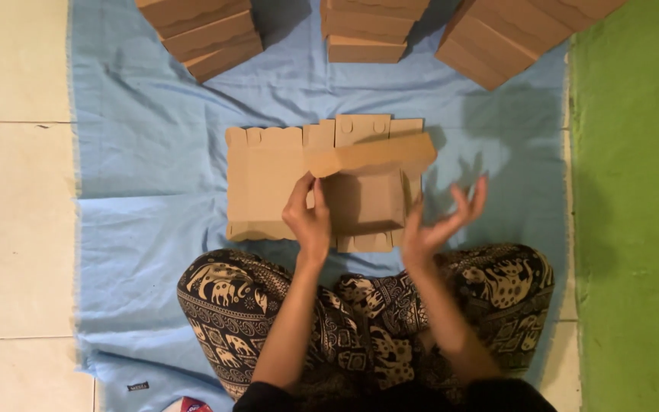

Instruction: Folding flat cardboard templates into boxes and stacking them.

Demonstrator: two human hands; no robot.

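Two hands on it rn: left hand (308,217) pinches the half-folded cardboard box (329,187), lying flat just ahead w/ long axis running left-right, raised flap pointing right. Right hand (440,221) is open, fingers spread, beside it. Finished boxes (211,34) stacked further ahead on blue cloth (139,191).

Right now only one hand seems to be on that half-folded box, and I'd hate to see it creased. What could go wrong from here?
1. Only the left hand touches the cardboard box; the right hand is open and off it, so the raised flap may spring flat.
2. The box rests on a flat cardboard blank over wrinkled blue cloth, so it might slide.
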